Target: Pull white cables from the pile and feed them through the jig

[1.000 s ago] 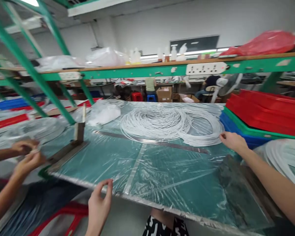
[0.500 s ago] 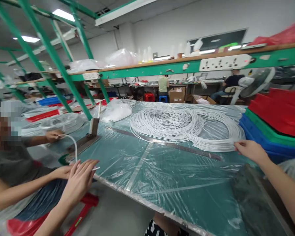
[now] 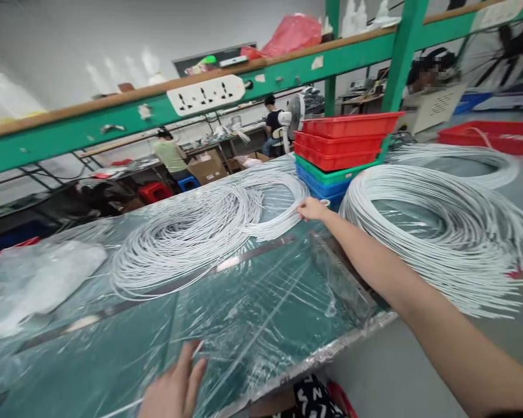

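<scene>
My right hand (image 3: 311, 208) reaches far across the green mat (image 3: 253, 302) and pinches the near right edge of a big flat coil of thin white tubing (image 3: 192, 232). My left hand (image 3: 174, 390) lies low at the mat's front edge with its fingers stretched out. A short length of white tube (image 3: 197, 347) pokes out past those fingertips; whether the hand grips it is unclear. A long metal ruler (image 3: 244, 258) lies on the mat just in front of the coil.
A second large coil of white tubing (image 3: 440, 226) lies on the right. Stacked red, green and blue trays (image 3: 344, 139) stand behind my right hand. A crumpled clear bag (image 3: 39, 284) sits at the left. A green shelf beam with a socket strip (image 3: 207, 94) runs overhead; people work at distant benches.
The view has swung right, and the co-worker at the left has dropped out of sight. My left hand came back from that person's hands to the mat's front edge. My right hand stays on the coil.
</scene>
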Motion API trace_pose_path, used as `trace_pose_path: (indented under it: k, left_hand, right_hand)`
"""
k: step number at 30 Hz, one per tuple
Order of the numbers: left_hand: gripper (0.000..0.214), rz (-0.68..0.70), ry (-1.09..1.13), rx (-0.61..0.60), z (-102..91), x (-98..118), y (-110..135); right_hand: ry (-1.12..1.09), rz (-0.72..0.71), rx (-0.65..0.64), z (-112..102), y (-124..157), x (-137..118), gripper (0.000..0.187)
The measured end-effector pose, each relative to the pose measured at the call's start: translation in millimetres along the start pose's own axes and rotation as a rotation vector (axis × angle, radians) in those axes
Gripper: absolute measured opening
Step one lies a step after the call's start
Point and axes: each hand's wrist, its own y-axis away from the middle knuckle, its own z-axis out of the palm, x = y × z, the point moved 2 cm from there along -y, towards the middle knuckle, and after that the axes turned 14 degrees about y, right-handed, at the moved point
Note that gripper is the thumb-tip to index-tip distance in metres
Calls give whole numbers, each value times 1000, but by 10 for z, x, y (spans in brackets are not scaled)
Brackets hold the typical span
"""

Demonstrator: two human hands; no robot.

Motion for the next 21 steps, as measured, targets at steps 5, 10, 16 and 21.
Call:
trace_pose_path:
  k: [5,10,16,21]
  left_hand:
    - [44,286,2,-165,622,1158,-739]
    - [42,363,14,-208,835,1784,-1165]
    - [35,441,34,-161,986,1985,-1246]
    - [32,513,54,-168,1102,2094,-1193]
  right_hand:
    - [-89,-18,-41,14,-38,35,19]
    - [-139,-34,-59,35,-76,35,17]
    - [-120,-29,-88,20,-79,11,14]
    - [-102,-29,-96,-14,-80,24,14]
